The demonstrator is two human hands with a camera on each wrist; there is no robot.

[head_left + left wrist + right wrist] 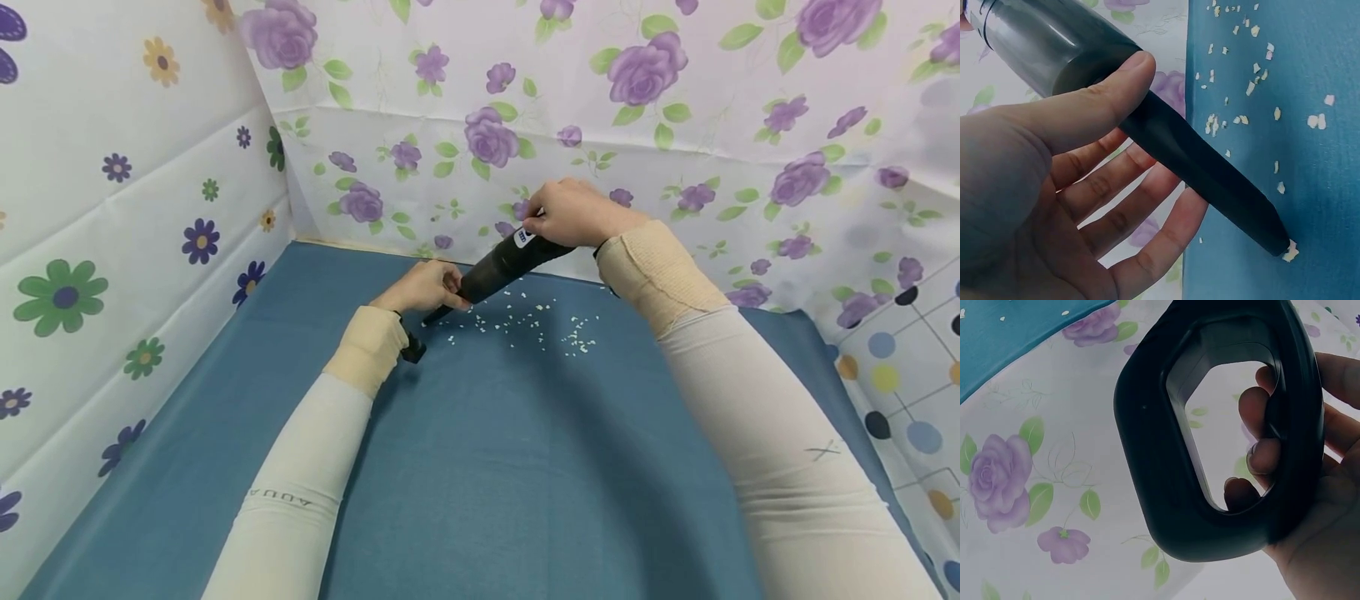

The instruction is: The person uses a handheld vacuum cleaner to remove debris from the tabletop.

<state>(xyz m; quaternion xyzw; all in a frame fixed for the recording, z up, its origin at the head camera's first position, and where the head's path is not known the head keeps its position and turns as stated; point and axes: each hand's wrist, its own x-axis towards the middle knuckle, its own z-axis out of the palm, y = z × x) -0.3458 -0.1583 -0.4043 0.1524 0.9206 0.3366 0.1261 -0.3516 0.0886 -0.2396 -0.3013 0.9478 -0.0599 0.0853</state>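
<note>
A black handheld vacuum (498, 271) slants down to the left above a blue cloth strewn with small pale scraps (1291, 252). My right hand (573, 212) grips its loop handle (1141, 456), fingers curled through the opening. Lower down, my left hand (426, 287) holds the front end, thumb on the upper side where the smoky clear canister (1054, 37) meets the narrow nozzle (1191, 156). The other fingers of that hand lie beneath the nozzle. In the left wrist view the nozzle's tip touches or nearly touches one scrap on the cloth.
The blue cloth (465, 483) covers the table. Behind it hangs a white sheet with purple roses (491, 137). A flower-patterned sheet (63, 296) stands at the left, a dotted one (885, 379) at the right. More scraps spread right of the nozzle.
</note>
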